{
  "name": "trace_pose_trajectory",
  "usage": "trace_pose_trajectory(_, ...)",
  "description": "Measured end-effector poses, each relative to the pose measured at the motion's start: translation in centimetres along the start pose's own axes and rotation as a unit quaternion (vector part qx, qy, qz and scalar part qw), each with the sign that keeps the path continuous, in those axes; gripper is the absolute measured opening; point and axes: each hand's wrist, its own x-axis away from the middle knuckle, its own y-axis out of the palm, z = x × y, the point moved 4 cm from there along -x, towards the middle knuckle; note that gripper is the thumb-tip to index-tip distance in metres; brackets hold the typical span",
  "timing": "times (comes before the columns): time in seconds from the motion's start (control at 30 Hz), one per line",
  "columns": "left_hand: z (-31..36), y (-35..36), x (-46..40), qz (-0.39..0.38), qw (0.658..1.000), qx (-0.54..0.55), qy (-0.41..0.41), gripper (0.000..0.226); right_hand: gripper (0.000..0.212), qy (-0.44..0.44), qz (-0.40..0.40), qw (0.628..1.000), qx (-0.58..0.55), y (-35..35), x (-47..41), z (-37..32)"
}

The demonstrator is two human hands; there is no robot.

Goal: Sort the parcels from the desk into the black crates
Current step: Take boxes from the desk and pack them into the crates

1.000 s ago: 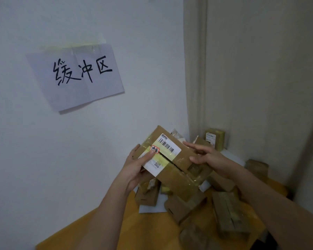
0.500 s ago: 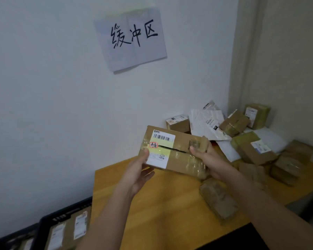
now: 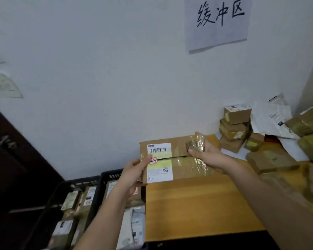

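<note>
Parcel [image 3: 172,160], clamped at both ends by the fingers of left hand [image 3: 134,173] and right hand [image 3: 205,154], was swung off the counter [image 3: 197,204] toward the black crates [image 3: 98,179], now revealed alongside, ready for dropping.

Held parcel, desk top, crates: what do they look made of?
Held parcel: brown corrugated cardboard, matte, with glossy clear tape that shows glare and a white paper label. Desk top: wood or wood-look laminate, smooth, with straight grain lines. Crates: probably moulded black plastic, with slotted rims.
</note>
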Motion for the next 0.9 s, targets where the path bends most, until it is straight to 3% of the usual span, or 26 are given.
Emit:
trace_pose_trajectory(0.07, -1.2, -6.1, 1.2, 0.023, 1.0, 0.018, -0.002, 0.05, 0.089, 0.0, -0.022, 1.0, -0.012, 6.1, -0.7, -0.6)
trace_pose_trajectory(0.2, -2.7, -17.5, 3.8, 0.094, 0.993, 0.069, 0.014, 0.057, 0.108, 0.037, -0.082, 0.996, 0.011, 17.3, -1.9, -2.6)
trace_pose_trajectory(0.3, -3.7, -24.3, 5.4, 0.159, 0.979, 0.126, 0.024, 0.053, 0.101, 0.041, -0.102, 0.994, 0.017, 24.1, -3.2, -3.4)
trace_pose_trajectory(0.43, -5.8, -31.1, 5.9, 0.199, 0.955, 0.221, 0.022, 0.092, 0.081, 0.035, -0.079, 0.996, -0.006, 31.5, -3.7, -4.4)
trace_pose_trajectory(0.53, -7.7, -33.9, 5.7, 0.191, 0.953, 0.234, -0.011, 0.083, 0.089, 0.062, -0.081, 0.992, -0.078, 35.9, -4.5, -4.6)
trace_pose_trajectory(0.63, -8.6, -34.7, 5.4, 0.114, 0.971, 0.208, -0.036, 0.056, 0.075, 0.096, -0.112, 0.982, -0.122, 40.3, -5.7, -5.1)
trace_pose_trajectory(0.73, -9.9, -36.2, 3.6, 0.124, 0.965, 0.231, -0.028, 0.061, 0.08, 0.12, -0.184, 0.972, -0.081, 44.4, -7.7, -4.7)
trace_pose_trajectory(0.9, -11.4, -42.2, -0.1, 0.181, 0.955, 0.234, -0.017, 0.065, 0.044, 0.116, -0.251, 0.958, 0.077, 49.7, -12.8, -3.9)
